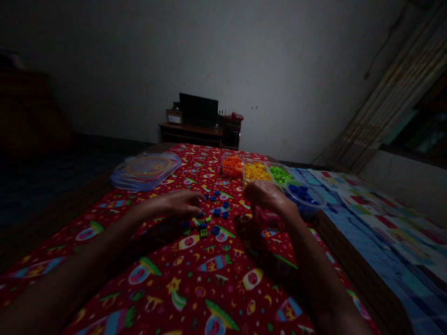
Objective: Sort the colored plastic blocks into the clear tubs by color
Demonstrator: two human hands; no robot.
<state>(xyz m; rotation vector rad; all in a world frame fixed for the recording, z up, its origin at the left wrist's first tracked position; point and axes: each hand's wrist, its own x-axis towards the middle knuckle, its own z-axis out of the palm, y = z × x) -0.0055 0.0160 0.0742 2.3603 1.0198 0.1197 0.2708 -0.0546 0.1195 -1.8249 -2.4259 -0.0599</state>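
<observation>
Pieces, small and blue [216,212], lie scattered on the red printed cloth [195,291] in the head view, with a few green-marked ones [203,233] at the near edge of the group. Your left hand [183,203] is at the group's left side, thumb parted from the fingers, with pieces right by the tips; you can't tell whether they touch. Your right hand [267,196] is curled downward between the group and the containers — what it holds, if anything, is hidden. Past it sit orange pieces [233,164], yellow pieces [257,171] and lime pieces [280,175], with more blue in a round tub [307,213]. The step in hand looks like handling loose pieces; picking one up would call for narrowing your left thumb and finger on a single piece — without nudging its neighbours.
</observation>
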